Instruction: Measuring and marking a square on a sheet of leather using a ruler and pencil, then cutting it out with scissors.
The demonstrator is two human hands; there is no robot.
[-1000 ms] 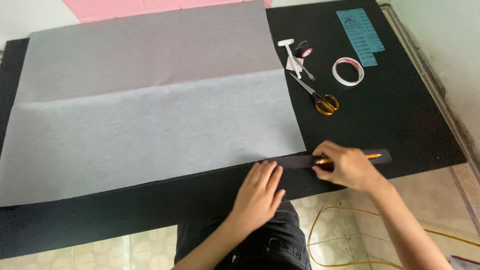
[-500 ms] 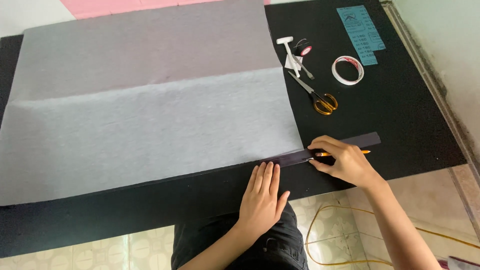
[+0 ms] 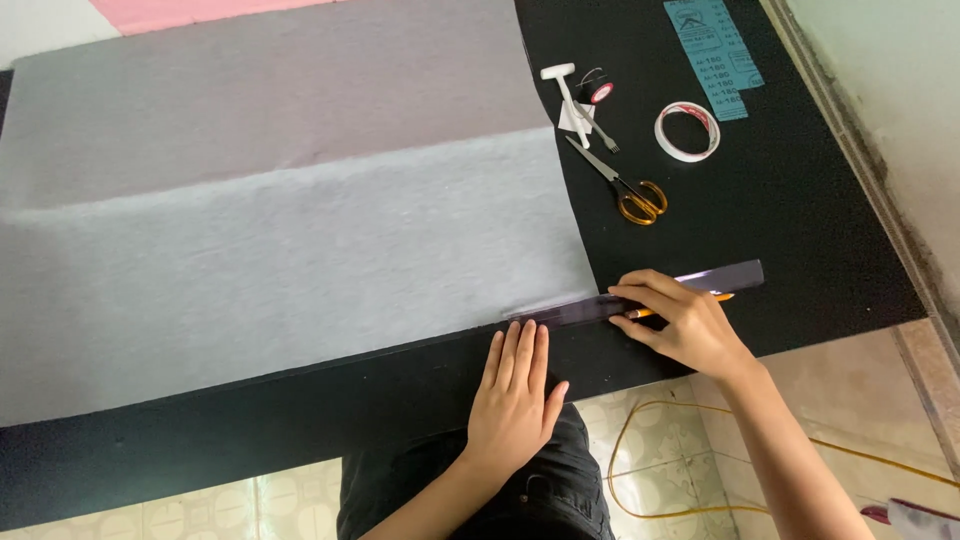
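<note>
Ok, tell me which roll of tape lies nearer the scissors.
The large white ring of tape, right of the scissors; the small red-and-black roll sits farther up by the white tool.

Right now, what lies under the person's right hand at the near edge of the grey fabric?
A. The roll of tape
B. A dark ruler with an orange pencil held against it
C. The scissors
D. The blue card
B: the right hand presses on the dark ruler and grips an orange pencil; the scissors lie apart.
</note>
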